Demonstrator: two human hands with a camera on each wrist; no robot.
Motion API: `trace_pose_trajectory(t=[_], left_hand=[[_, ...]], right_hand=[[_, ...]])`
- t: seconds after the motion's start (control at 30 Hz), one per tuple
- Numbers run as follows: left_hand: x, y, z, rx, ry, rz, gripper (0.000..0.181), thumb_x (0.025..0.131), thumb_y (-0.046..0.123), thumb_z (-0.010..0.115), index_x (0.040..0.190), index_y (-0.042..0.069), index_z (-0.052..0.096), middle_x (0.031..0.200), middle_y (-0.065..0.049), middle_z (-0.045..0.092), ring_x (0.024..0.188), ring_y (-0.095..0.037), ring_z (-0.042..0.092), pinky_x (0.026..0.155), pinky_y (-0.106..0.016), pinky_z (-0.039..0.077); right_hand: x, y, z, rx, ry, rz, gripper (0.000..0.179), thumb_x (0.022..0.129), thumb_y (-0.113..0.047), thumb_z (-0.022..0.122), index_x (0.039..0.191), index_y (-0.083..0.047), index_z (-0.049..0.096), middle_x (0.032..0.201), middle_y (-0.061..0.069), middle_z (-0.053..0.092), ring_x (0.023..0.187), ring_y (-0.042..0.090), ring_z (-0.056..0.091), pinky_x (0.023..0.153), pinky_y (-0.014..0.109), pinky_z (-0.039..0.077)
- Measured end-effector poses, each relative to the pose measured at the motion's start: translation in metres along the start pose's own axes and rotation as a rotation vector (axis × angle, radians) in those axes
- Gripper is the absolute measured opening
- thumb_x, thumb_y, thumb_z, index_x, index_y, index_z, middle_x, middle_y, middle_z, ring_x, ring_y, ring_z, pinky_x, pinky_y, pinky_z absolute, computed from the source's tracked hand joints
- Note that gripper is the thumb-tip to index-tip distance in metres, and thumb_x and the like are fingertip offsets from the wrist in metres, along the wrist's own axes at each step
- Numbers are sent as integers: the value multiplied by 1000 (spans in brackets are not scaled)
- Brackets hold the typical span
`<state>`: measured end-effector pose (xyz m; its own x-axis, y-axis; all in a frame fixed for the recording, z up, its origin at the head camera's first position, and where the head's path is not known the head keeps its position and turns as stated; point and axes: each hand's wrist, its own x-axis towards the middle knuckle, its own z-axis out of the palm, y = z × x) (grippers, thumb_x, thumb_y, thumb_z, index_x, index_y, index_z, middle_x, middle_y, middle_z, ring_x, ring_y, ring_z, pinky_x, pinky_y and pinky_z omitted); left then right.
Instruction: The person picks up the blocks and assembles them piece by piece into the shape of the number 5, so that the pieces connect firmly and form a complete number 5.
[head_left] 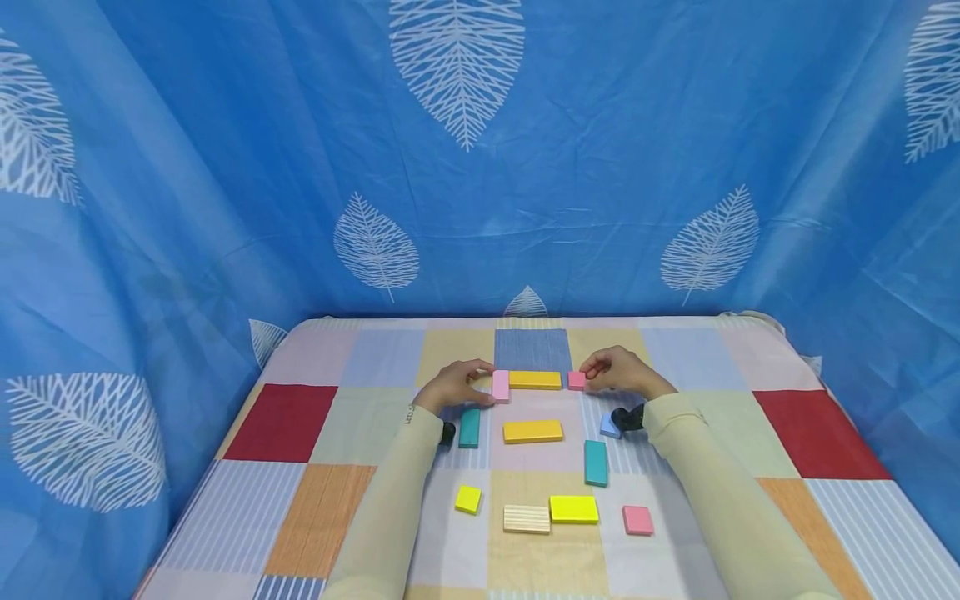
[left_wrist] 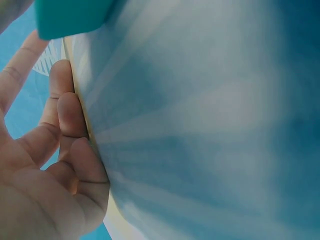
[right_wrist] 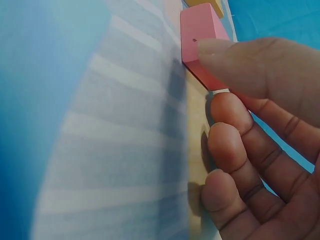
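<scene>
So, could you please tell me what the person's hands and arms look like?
The left hand and right hand are bare, without gloves. Long, pale cream fabric sleeves run down to both wrists. A small, rounded black device shows at each wrist, and dark lettering, too small to read, marks the left wrist.

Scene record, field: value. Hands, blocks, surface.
left hand: thumb and finger against light pink block
right hand: pinches small dark pink block
between: orange block, beside light pink, gap to dark pink
middle: second orange block, left teal block, right teal block, blue block
near: small yellow block, wooden block, long yellow block, square pink block
surface: patchwork cloth
</scene>
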<state>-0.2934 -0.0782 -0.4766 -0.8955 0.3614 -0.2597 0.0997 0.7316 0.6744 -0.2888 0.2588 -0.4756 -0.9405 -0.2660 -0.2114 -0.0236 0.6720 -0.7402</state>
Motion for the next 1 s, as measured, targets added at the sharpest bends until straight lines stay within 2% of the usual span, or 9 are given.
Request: trace_pose_trajectory(t=[0.43, 0.7, 1.0], left_hand=[[-1, 3, 2, -43, 6, -34, 56, 92, 20, 88, 145, 18, 69, 146, -15, 63, 130, -35, 55, 114, -54, 48], [0, 3, 1, -5, -8, 7, 57, 93, 19, 87, 147, 16, 67, 146, -13, 65, 130, -33, 56, 113, -50, 49], [0, 3, 0, -29, -1, -33, 57, 93, 20, 87, 146, 19, 67, 147, -14, 64, 131, -34, 55, 115, -53, 47]], right_hand=[[5, -3, 3, 8, -14, -15, 26, 92, 1, 81, 116, 8, 74, 98, 12, 69, 92, 24, 58, 86, 33, 53], [7, -1, 5, 23, -13, -53, 25, 92, 1, 82, 114, 8, 74, 96, 10, 68, 90, 22, 58, 84, 31, 52], [9, -4, 5, 29, -11, -46, 25, 92, 0, 82, 114, 8, 74, 95, 9, 68, 90, 23, 58, 84, 30, 52]])
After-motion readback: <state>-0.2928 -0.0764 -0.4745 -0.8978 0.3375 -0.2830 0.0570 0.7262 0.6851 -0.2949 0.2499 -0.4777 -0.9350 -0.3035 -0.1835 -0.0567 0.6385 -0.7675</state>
